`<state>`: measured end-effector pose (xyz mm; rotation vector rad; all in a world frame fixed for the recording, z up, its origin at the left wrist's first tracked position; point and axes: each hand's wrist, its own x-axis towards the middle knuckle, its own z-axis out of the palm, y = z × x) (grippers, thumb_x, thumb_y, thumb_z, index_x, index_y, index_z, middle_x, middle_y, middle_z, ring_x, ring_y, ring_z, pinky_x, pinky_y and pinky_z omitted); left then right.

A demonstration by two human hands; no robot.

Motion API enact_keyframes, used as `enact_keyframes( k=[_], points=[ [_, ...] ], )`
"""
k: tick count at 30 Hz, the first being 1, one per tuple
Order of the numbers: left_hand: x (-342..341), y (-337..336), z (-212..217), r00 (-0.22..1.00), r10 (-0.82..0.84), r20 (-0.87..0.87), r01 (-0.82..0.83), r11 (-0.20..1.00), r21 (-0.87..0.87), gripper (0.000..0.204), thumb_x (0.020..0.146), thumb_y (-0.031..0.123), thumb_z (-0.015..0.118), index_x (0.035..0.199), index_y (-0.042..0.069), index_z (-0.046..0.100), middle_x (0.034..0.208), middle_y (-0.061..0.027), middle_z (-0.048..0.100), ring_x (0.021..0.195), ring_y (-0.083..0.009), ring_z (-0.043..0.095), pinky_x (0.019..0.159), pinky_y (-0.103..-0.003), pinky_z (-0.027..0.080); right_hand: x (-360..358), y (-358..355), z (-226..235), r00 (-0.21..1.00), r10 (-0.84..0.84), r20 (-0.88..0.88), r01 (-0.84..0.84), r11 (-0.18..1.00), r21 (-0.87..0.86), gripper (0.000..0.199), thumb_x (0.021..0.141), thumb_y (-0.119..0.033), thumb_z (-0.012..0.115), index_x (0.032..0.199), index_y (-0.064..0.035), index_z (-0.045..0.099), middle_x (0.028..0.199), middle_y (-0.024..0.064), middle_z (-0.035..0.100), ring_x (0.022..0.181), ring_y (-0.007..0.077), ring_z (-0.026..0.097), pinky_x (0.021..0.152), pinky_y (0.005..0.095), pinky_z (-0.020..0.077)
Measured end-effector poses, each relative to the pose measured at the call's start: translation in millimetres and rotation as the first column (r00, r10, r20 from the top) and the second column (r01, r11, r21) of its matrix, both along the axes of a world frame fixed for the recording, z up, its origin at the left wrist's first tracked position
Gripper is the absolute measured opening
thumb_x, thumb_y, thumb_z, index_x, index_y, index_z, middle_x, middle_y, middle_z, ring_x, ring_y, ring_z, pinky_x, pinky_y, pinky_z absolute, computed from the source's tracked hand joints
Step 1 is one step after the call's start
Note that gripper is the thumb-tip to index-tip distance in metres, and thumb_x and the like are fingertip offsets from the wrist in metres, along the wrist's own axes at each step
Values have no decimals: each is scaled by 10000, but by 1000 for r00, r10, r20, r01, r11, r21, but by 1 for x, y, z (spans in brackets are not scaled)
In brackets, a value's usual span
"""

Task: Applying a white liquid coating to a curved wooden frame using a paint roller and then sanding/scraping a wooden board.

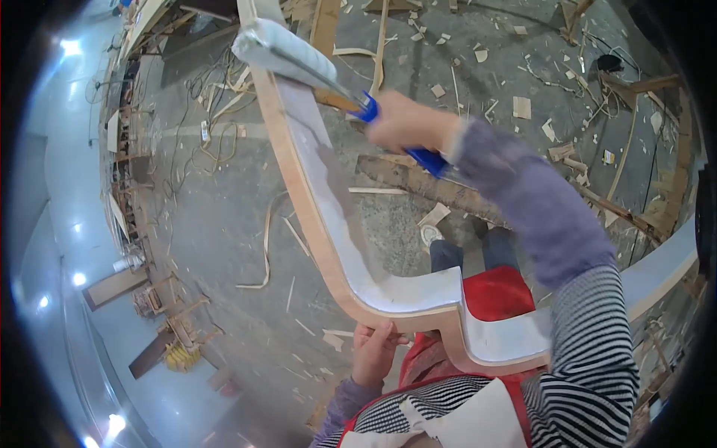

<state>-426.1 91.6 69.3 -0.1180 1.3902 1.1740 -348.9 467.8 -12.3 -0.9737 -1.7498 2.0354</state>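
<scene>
My right hand (407, 123) is closed round the blue handle of a paint roller (287, 54). The white roller sleeve lies across the far part of a long curved wooden frame piece (295, 175), over its white upper face. That face looks wet and shiny, with greyer patches toward the far end. The frame piece bends in a step close to my body, and its side edge is bare light wood. My left hand (373, 351) is at the near bend, fingers closed on the lower wooden edge. Part of that hand is hidden beneath the piece.
Wood scraps and offcuts litter the grey concrete floor (224, 201). A wide rough plank (426, 183) lies beyond the frame piece. Loose cables (216, 149) coil at the left. A dark bucket (609, 63) stands at the far right beside wooden supports.
</scene>
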Motion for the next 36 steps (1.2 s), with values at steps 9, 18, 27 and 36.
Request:
enact_keyframes(
  k=[9, 18, 27, 36],
  points=[
    [-6, -13, -27, 999, 32, 31, -31, 999, -36, 252, 943, 100, 543, 1191, 54, 536, 1027, -79, 667, 835, -186, 662, 640, -305, 550, 161, -152, 40, 882, 460, 106, -450, 887, -106, 235, 699, -99, 636, 896, 15, 580, 686, 155, 591, 592, 230, 569, 604, 374, 469],
    [-4, 1, -37, 1000, 17, -19, -17, 1000, -14, 237, 946, 114, 554, 1173, 46, 537, 1028, -92, 653, 870, -206, 662, 684, -343, 560, 178, -153, 14, 817, 560, 138, -542, 827, -147, 223, 685, -99, 648, 847, 25, 557, 717, 194, 590, 611, 281, 570, 594, 393, 454],
    [5, -16, -65, 992, 125, 33, -125, 992, -10, 272, 921, 77, 580, 1181, 19, 530, 1061, -96, 643, 930, -189, 647, 755, -356, 567, 245, -131, 52, 613, 662, 431, -648, 734, -206, 202, 677, -64, 621, 851, 16, 556, 756, 199, 601, 708, 373, 600, 649, 418, 467],
    [-3, -52, -94, 995, 85, 60, -90, 992, 90, 350, 972, 247, 493, 1283, 85, 480, 1214, -99, 582, 1034, -242, 620, 829, -387, 548, 180, -143, -17, 686, 683, 251, -683, 723, -102, 210, 730, -124, 668, 854, 8, 562, 742, 204, 606, 670, 384, 599, 616, 432, 460]
  ],
)
